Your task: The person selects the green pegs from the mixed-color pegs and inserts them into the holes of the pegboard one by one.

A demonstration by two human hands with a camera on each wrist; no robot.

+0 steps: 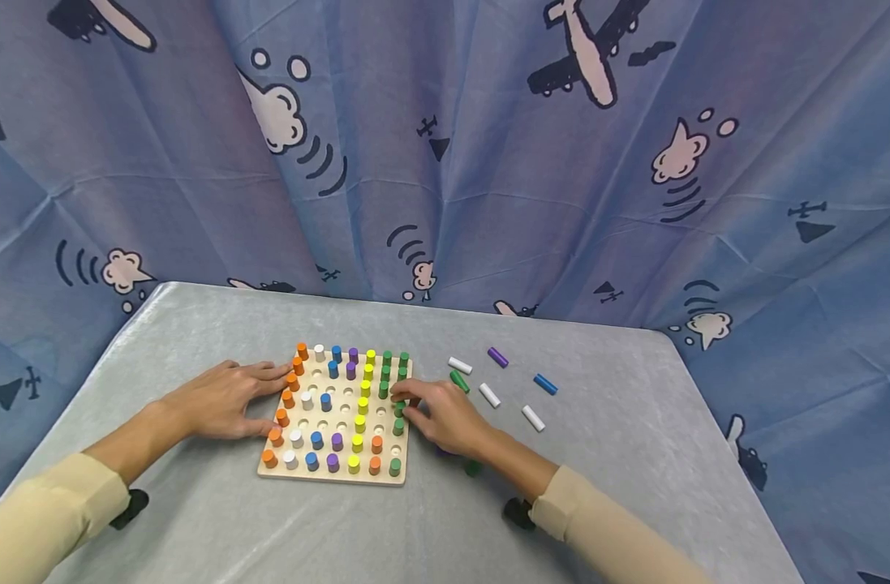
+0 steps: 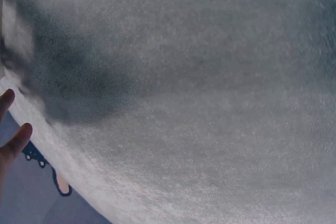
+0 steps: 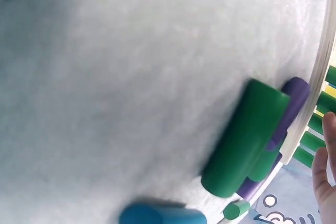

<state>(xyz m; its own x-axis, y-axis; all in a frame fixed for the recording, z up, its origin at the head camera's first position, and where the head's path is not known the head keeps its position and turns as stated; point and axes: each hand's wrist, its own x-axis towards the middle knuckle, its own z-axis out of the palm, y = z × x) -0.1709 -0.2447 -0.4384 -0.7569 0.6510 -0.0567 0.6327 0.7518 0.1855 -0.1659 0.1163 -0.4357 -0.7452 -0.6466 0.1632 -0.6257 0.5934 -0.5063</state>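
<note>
A wooden pegboard [image 1: 340, 474] lies near the table's front, with orange, white, blue, purple, yellow and green pegs standing in its holes. My left hand [image 1: 275, 399] lies flat on the cloth, its straight fingers touching the board's left edge. At the board's right column my right hand [image 1: 401, 403] pinches a green peg [image 1: 399, 410] between thumb and forefinger. The right wrist view shows a loose green peg [image 3: 247, 137] lying across a purple peg [image 3: 292, 98] beside the board's edge [image 3: 316, 90]. In the left wrist view only cloth and fingertips [image 2: 14, 139] show.
Loose pegs lie right of the board: white [image 1: 460, 365], purple [image 1: 497, 357], green [image 1: 459, 381], white [image 1: 489, 395], blue [image 1: 545, 384], white [image 1: 533, 418], and a green one [image 1: 472, 468] by my right wrist. A blue patterned curtain [image 1: 488, 162] surrounds the grey table [image 1: 634, 454].
</note>
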